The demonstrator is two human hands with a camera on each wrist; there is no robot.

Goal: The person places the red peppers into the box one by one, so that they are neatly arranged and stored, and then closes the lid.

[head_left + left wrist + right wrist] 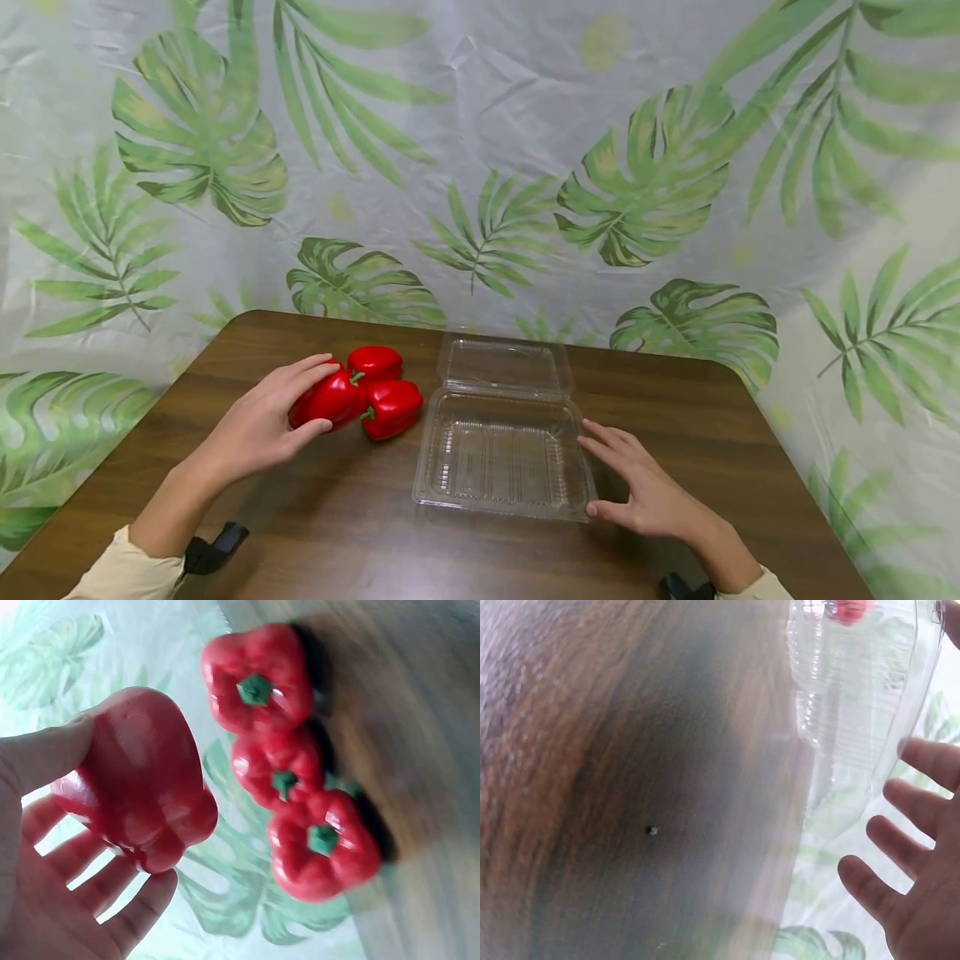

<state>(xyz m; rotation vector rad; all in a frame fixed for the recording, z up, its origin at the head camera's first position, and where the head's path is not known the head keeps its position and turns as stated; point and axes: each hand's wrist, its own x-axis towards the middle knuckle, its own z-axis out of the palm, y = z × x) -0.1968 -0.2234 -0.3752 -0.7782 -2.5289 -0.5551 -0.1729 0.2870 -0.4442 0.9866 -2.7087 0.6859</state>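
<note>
My left hand (pixel 262 417) grips a glossy red bell pepper (pixel 142 772), thumb on one side and fingers on the other. In the left wrist view the pepper's lobed end faces the camera, its stem hidden. Beyond it, three more red bell peppers (pixel 322 844) with green stems sit in a row; in the head view the left hand and its pepper partly cover this group. My right hand (pixel 645 483) touches the right rim of a clear plastic clamshell container (pixel 431 450), thumb by the near corner, fingers spread and fairly straight. The container's lid (pixel 502 367) lies folded back.
A brown wooden table (pixel 337 533) carries everything. Behind it hangs a pale curtain (pixel 495 125) printed with green leaves, close to the table's far edge. Black straps (pixel 213 550) are worn at both wrists.
</note>
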